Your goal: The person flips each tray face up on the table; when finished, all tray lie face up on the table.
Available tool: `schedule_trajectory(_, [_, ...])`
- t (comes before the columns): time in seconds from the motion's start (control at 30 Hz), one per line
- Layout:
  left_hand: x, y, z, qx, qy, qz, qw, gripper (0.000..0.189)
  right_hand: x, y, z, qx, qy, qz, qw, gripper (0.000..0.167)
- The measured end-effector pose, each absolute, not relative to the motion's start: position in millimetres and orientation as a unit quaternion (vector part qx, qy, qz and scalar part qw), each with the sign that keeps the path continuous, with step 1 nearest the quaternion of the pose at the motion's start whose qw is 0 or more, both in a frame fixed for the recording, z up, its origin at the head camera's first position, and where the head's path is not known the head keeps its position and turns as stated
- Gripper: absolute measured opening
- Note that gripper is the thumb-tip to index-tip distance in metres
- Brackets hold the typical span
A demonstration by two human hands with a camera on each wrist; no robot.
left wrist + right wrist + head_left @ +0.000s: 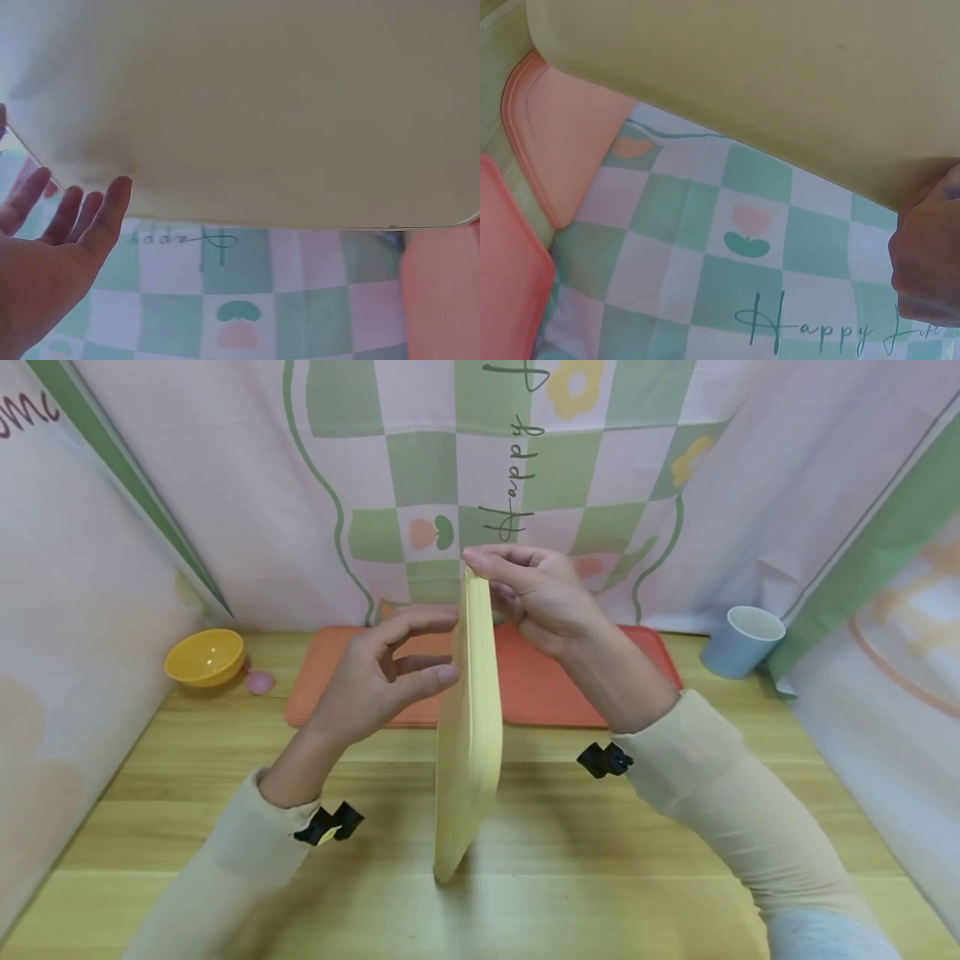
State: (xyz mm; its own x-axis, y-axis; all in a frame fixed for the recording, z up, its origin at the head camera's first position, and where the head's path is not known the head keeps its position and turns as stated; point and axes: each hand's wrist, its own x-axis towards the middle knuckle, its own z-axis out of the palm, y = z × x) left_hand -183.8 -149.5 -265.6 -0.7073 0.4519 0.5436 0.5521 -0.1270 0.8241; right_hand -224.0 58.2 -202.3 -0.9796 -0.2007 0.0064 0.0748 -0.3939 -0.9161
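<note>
A pale yellow tray (pixel 486 710) stands on edge, one face turned left, its lower corner near or on the wooden table. My right hand (pixel 558 602) pinches its top far corner between thumb and fingers. To the left of the tray, my left hand (pixel 375 664) has its fingers loosely extended toward the broad face; whether the tips touch it I cannot tell. The left wrist view shows that hand (pixel 64 251) with spread fingers in front of the tray (pixel 285 112). In the right wrist view, the right hand (pixel 930 259) is curled at the tray's edge.
Behind the yellow tray, an orange tray (pixel 330 672) and a red tray (pixel 547 685) lie side by side on the table (pixel 225 827). A yellow bowl (pixel 206 660) and a small pink round object (pixel 260 682) sit back left. Back right stands a blue cup (pixel 731 647). Printed cloth (pixel 420 468) hangs behind.
</note>
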Motion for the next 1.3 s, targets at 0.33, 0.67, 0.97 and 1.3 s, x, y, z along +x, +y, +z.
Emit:
schedule_trajectory(0.33, [-172,-154,-246,-0.432,-0.646,-0.618,0.116,0.086,-226,39,-199,-0.064,0.557,-0.822,0.102,0.013])
schedule_trajectory(0.67, [-166,-167,-239,-0.425,-0.674,-0.599,0.081,0.08,-228,27,-199,-0.083,0.557,-0.818,0.121,0.016])
schedule_trajectory(0.97, [-167,-186,-243,-0.43,-0.637,-0.636,0.067,0.07,-230,40,-218,-0.067,0.573,-0.805,0.138,0.03])
schedule_trajectory(1.3, [-159,-207,-244,-0.407,-0.602,-0.678,0.113,0.03,-232,67,-268,-0.032,0.606,-0.773,0.186,0.036])
